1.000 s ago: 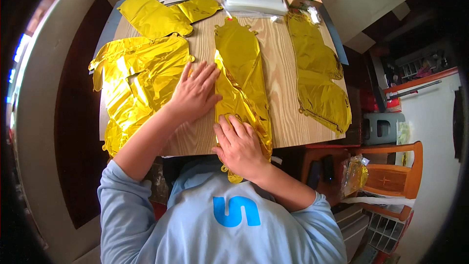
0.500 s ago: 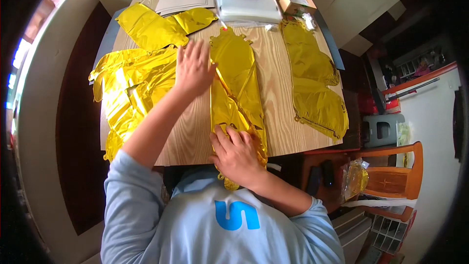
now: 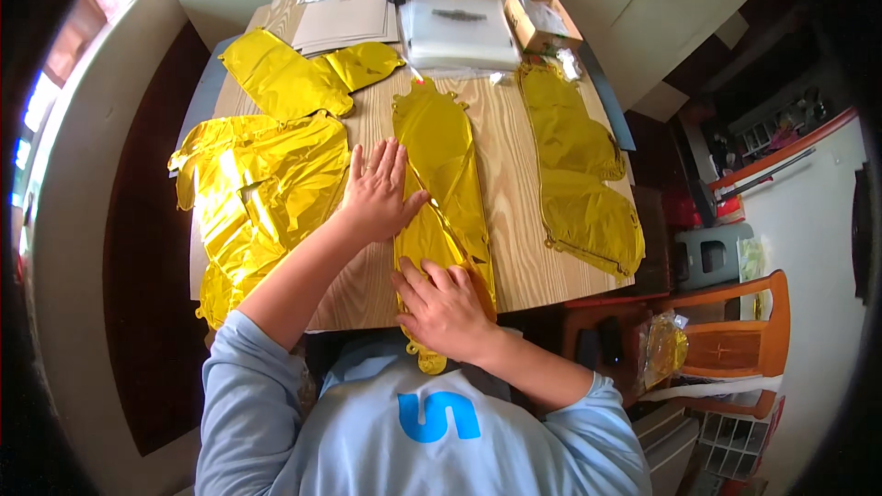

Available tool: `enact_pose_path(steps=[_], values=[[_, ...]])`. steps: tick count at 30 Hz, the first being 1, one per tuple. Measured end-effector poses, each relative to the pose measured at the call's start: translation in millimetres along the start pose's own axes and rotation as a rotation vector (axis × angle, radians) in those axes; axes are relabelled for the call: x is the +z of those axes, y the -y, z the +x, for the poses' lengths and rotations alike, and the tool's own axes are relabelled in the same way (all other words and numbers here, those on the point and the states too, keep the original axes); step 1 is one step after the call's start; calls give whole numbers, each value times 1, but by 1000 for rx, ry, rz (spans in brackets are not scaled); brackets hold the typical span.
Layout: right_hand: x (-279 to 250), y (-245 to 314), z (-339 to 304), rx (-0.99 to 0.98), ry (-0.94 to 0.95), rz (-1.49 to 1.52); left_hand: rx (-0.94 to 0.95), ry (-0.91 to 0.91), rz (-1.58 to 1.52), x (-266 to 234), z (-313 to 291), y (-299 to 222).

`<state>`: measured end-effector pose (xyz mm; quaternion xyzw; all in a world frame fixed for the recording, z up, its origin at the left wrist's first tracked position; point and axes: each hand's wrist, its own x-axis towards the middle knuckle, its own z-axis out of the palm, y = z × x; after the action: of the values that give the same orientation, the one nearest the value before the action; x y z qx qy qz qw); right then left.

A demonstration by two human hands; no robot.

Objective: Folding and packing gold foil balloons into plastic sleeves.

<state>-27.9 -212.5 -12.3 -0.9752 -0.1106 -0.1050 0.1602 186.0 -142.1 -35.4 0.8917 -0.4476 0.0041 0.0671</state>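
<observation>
A long, flat gold foil balloon (image 3: 441, 147) lies lengthwise before me on the wooden table. My left hand (image 3: 378, 191) is laid flat at its left edge, fingers stretched out toward the far side. Nearer to me, my right hand (image 3: 443, 308) presses on the balloon's lower part with its fingers spread. The balloon's near end, with small tabs, hangs past the table edge toward my body. A fold runs slantwise down the foil between my hands. Left of them lies a crumpled gold foil balloon (image 3: 266, 174), and beyond it a flatter, angled gold one (image 3: 285, 73).
Another flat gold foil balloon (image 3: 583, 174) lies along the table's right side. At the far end are a stack of clear plastic bags (image 3: 459, 32), an open cardboard box (image 3: 544, 28) and cardboard sheets (image 3: 344, 28). A wooden chair (image 3: 735, 340) stands to the right.
My left hand has come down and nearer, and now lies flat at the balloon's left edge. My right hand stays on the lower part. The whole view has shifted slightly.
</observation>
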Motion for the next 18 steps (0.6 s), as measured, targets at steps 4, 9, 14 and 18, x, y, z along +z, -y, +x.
enact_pose_path(steps=[4, 9, 14, 18], values=[[-16, -36, 5, -75, 8, 374, -6, -44, -103, 2, -4, 3], [-64, -100, 62, 149, -348, 846, 164, -163, -165, -14, -36, -12], [-48, -187, 209, 190, -253, 515, 206, 17, -125, 1, -47, -6], [-15, -230, 315, 223, -250, 299, 188, 52, -173, -3, -32, -8]])
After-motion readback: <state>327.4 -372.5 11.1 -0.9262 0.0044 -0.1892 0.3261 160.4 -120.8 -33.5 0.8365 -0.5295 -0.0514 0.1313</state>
